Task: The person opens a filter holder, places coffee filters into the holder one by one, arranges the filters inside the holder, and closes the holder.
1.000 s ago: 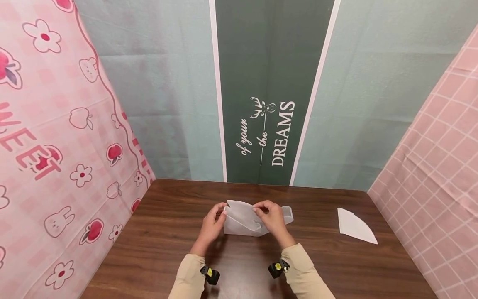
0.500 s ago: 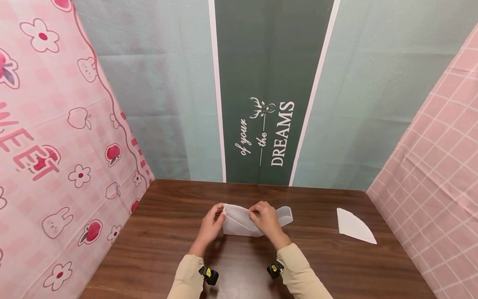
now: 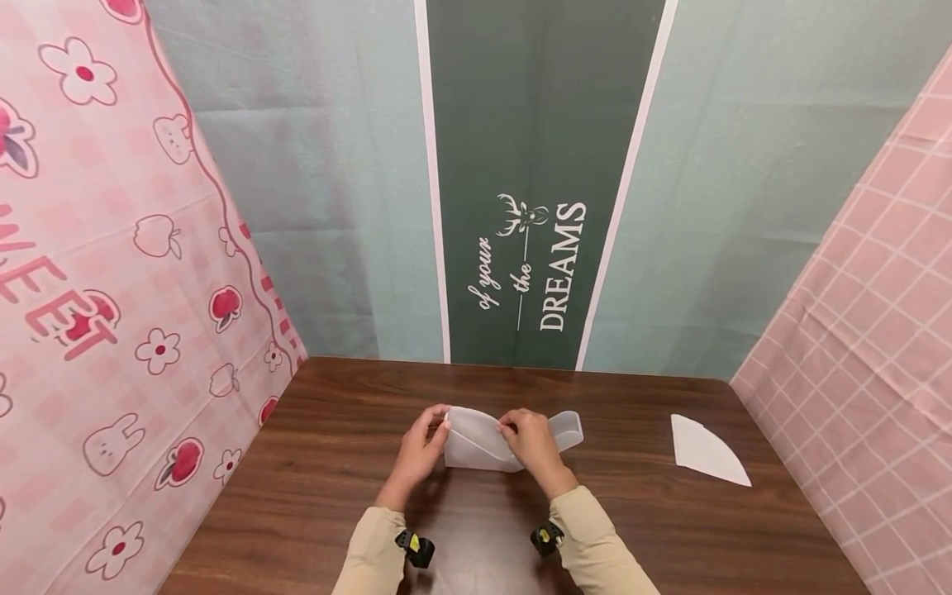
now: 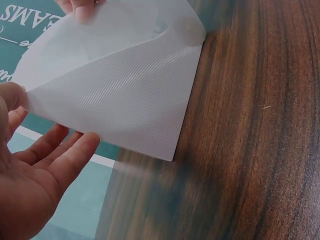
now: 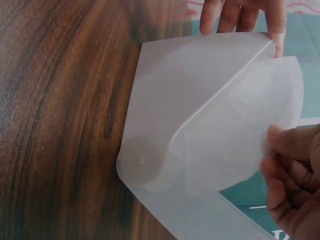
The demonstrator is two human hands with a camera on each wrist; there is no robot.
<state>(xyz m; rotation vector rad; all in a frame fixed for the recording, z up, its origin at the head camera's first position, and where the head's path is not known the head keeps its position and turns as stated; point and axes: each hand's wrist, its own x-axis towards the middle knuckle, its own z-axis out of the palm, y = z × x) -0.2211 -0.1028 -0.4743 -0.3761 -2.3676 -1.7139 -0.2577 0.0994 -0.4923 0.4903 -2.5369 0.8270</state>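
A translucent white plastic holder (image 3: 472, 454) with a ribbed front stands on the table, its narrow arm (image 3: 568, 430) reaching out to the right. Inside it sits a thin fan-shaped paper filter (image 3: 476, 425), whose curved edge rises above the slanted front wall. My left hand (image 3: 418, 453) pinches the holder's upper left corner; in the left wrist view its thumb is at the edge and the other fingers spread below. With thumb and forefinger, my right hand (image 5: 297, 172) pinches the curved edge of the paper filter. This hand hides part of the holder in the head view.
Another white fan-shaped paper filter (image 3: 710, 450) lies flat on the right side of the brown wooden table (image 3: 335, 512). Behind the table hangs a green printed cloth (image 3: 513, 165), with pink patterned cloths at left and right.
My right hand has moved slightly left with the paper filter's edge, and the filter sits lower in the holder. The left hand stays at the corner.
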